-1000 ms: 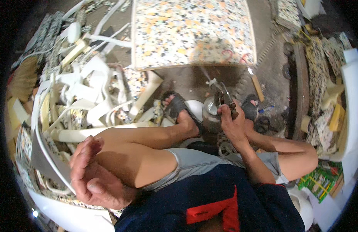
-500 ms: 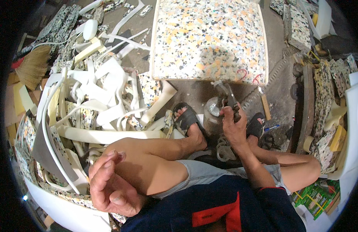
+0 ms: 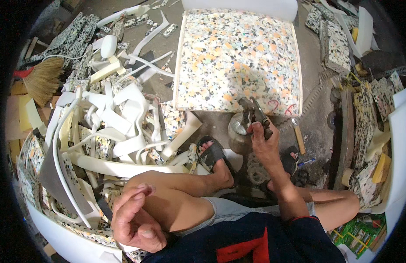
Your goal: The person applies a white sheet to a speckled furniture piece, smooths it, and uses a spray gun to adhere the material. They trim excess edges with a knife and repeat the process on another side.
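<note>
My right hand (image 3: 266, 140) is wrapped round the handle of a spray gun (image 3: 254, 113), which has a metal cup (image 3: 239, 136) hanging below its head. The gun's nozzle is over the near edge of a large speckled foam slab (image 3: 238, 61), whose surface is flecked white, orange and black. Red marks show on the slab's near right corner. Raised by my left knee, my left hand (image 3: 135, 219) holds nothing. Its fingers are loosely bent, with the thumb apart from them.
White foam offcuts (image 3: 124, 118) are heaped on my left, with a straw broom (image 3: 43, 79) behind. A coiled hose (image 3: 314, 94) runs along the floor on the right. Near my right foot lie a wooden-handled tool (image 3: 298, 138) and a blue pen (image 3: 307, 161). Foam blocks (image 3: 336, 46) stand at the far right.
My right hand has brought the spray gun forward, from just short of the slab's near edge to over it. The view has tilted up a little. My left hand stays by the knee.
</note>
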Available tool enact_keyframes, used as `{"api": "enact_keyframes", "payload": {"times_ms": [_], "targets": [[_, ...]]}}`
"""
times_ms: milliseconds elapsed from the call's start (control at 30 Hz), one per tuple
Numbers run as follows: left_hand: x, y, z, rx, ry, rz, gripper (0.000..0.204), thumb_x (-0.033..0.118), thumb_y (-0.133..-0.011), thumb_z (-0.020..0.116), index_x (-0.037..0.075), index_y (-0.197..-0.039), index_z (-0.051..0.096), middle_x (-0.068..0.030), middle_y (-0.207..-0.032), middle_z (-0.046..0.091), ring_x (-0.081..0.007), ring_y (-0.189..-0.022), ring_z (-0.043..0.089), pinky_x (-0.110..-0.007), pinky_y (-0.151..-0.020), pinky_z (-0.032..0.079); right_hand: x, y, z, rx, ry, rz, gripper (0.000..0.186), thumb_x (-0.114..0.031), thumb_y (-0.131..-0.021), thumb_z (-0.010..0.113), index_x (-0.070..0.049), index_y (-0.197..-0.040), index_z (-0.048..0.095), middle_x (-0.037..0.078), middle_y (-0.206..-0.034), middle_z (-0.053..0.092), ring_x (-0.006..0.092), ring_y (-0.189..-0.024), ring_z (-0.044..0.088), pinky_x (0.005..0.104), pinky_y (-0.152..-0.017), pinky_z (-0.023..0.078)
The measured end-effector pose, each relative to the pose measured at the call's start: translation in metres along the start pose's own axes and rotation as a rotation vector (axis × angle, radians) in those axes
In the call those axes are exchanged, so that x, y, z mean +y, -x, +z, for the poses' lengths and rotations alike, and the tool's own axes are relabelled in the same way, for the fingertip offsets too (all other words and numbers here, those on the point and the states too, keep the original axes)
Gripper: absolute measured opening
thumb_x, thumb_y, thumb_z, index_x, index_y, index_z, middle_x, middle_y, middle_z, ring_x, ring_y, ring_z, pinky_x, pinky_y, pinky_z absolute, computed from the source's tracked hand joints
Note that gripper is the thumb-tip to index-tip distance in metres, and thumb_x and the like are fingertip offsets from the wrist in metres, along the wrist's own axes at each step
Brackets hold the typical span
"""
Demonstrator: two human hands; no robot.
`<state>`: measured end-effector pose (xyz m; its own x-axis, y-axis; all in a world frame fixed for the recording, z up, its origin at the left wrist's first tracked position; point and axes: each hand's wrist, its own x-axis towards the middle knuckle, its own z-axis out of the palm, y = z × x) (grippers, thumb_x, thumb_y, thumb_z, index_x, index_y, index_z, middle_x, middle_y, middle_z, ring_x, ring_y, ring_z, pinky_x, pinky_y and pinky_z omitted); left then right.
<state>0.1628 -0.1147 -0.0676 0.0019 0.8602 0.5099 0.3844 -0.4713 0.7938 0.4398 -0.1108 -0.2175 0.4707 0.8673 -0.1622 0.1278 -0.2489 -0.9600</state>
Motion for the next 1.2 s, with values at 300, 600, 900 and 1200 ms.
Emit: {"api": "enact_keyframes", "payload": {"times_ms": [300, 600, 900, 1200], "targets": [[-0.005, -0.005, -0.002, -0.063, 0.046, 0.048, 0.059, 0.046, -0.096, 0.058, -0.012, -0.108, 0.061, -0.0295, -0.098, 0.064, -0.0324, -0.086, 0.068, -0.037, -0.073, 0.059, -0.016, -0.034, 0.004, 0.098, -0.046, -0.033, 0.056, -0.057, -0.097, 0.054, -0.003, -0.084, 0.062, 0.000, -0.066, 0.054, 0.0073, -0.058, 0.047, 0.0244, -0.053, 0.039], [0.001, -0.006, 0.005, -0.092, 0.047, 0.004, 0.057, 0.048, -0.098, 0.052, -0.008, -0.109, 0.059, -0.0255, -0.102, 0.062, -0.0302, -0.090, 0.062, -0.038, -0.077, 0.053, -0.045, -0.068, 0.007, 0.020, 0.004, -0.053, 0.057, -0.056, -0.098, 0.054, -0.003, -0.077, 0.060, 0.000, -0.066, 0.054, 0.0082, -0.058, 0.044, 0.0263, -0.059, 0.040], [0.001, -0.006, 0.009, -0.070, 0.050, 0.014, 0.058, 0.048, -0.098, 0.052, -0.008, -0.110, 0.058, -0.0263, -0.102, 0.061, -0.0307, -0.089, 0.063, -0.039, -0.076, 0.054, -0.061, -0.108, 0.017, 0.122, 0.043, -0.177, 0.063, -0.063, -0.095, 0.053, -0.002, -0.080, 0.058, 0.001, -0.063, 0.051, 0.0108, -0.060, 0.046, 0.0307, -0.055, 0.039], [0.002, -0.003, 0.011, -0.078, 0.064, 0.036, 0.057, 0.046, -0.099, 0.049, -0.008, -0.112, 0.059, -0.0263, -0.103, 0.062, -0.0293, -0.089, 0.062, -0.038, -0.080, 0.052, -0.056, -0.105, -0.005, 0.270, 0.065, -0.054, 0.063, -0.062, -0.096, 0.051, -0.002, -0.079, 0.060, 0.002, -0.062, 0.053, 0.0094, -0.055, 0.047, 0.0293, -0.050, 0.038]]}}
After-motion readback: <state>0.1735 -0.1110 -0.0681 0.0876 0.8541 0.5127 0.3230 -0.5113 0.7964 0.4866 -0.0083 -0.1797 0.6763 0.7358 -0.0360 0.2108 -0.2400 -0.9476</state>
